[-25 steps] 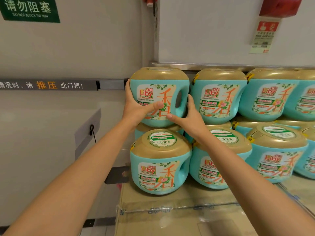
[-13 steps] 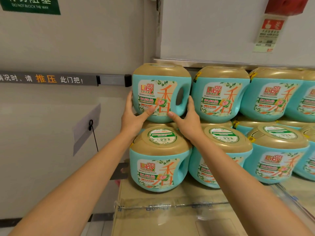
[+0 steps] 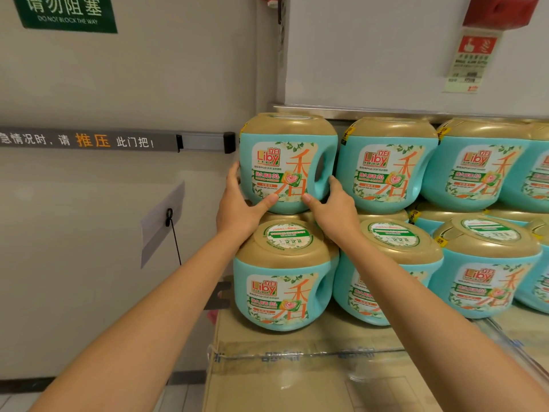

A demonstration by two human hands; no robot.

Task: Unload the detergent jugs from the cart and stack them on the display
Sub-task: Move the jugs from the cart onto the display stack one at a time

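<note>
A teal detergent jug with a gold lid (image 3: 285,162) stands at the left end of the upper row of the display, on top of a lower jug. My left hand (image 3: 239,208) grips its lower left side, thumb across the front. My right hand (image 3: 332,208) grips its lower right side below the handle hole, thumb on the front. Another jug (image 3: 283,281) stands directly in front and lower, on the cardboard base (image 3: 297,379). More jugs (image 3: 386,165) fill both rows to the right.
A grey emergency door with a push bar (image 3: 205,141) is at the left. A metal ledge (image 3: 386,110) runs behind the upper row. A red alarm box (image 3: 502,10) and a sign hang on the wall at upper right.
Both hands have slid down from the jug's sides to its lower edge. The jug has settled upright in line with the upper row.
</note>
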